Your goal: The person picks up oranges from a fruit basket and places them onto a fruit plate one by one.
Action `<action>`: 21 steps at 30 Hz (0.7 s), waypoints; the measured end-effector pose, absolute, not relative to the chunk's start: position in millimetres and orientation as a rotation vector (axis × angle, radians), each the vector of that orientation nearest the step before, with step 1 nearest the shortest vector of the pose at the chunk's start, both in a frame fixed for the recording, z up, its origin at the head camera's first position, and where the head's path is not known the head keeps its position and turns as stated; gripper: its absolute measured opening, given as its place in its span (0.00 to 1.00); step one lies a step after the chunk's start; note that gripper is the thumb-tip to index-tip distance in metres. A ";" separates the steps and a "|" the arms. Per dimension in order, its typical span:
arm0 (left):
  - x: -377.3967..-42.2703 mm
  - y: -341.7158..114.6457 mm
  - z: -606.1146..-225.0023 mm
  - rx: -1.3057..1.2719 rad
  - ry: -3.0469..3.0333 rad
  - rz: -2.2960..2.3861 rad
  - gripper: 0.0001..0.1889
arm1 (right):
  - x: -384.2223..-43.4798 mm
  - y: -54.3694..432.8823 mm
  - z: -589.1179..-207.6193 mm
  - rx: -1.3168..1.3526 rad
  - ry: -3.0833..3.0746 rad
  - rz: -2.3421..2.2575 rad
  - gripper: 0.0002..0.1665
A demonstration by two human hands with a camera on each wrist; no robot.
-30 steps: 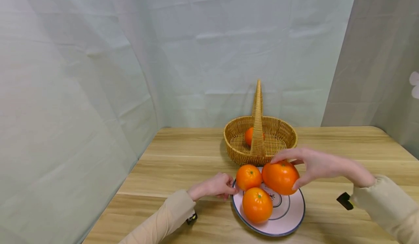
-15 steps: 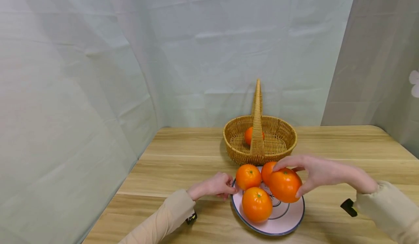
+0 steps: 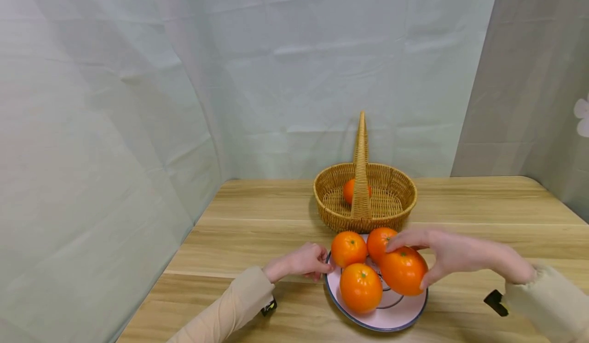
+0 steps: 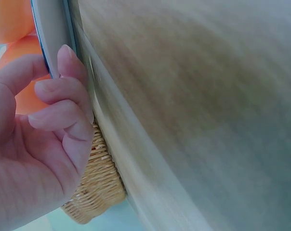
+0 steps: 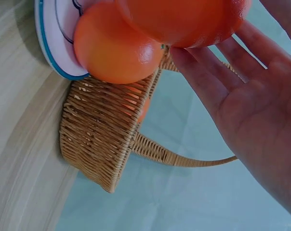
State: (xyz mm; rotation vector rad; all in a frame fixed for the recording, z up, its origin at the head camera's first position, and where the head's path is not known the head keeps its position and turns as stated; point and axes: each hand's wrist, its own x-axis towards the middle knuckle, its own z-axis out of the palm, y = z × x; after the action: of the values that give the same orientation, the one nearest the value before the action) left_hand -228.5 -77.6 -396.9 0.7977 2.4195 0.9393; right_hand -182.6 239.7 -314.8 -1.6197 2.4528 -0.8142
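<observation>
My right hand [image 3: 453, 251] grips a large orange [image 3: 404, 271] from above, fingers on its far side and thumb on its near side. That orange is over the right part of a pink-white plate [image 3: 400, 318] with a dark blue rim. Three more oranges are on the plate: one at the left [image 3: 348, 249], one in front [image 3: 361, 288] and one at the back [image 3: 378, 241], partly covered by the held orange. My left hand [image 3: 306, 261] pinches the plate's left rim; in the left wrist view its thumb and fingers [image 4: 71, 65] meet at the plate edge [image 4: 56, 33].
Behind the plate stands a wicker basket [image 3: 336, 215] with a tall arched handle [image 3: 361, 154]. An orange [image 3: 349, 190] lies inside it, partly behind the handle. The wooden table [image 3: 257, 205] reaches back to a pale cloth backdrop [image 3: 285, 77].
My right hand has moved the held orange a little toward me and to the right, uncovering more of the back orange. My left hand has stayed at the plate rim.
</observation>
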 end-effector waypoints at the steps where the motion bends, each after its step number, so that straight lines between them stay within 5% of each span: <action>1: -228.6 -77.6 -397.1 0.796 2.418 0.940 0.12 | -181.8 240.0 -315.6 -1.623 2.457 -0.805 0.38; 21: -227.6 -77.1 -396.1 0.790 2.414 0.946 0.12 | -177.7 242.2 -330.2 -1.603 2.447 -0.792 0.39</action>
State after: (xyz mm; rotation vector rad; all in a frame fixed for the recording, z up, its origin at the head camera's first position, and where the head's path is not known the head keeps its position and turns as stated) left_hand -227.6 -77.1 -396.1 0.7899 2.4138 0.9460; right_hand -177.7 242.2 -330.2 -1.6027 2.4471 -0.7916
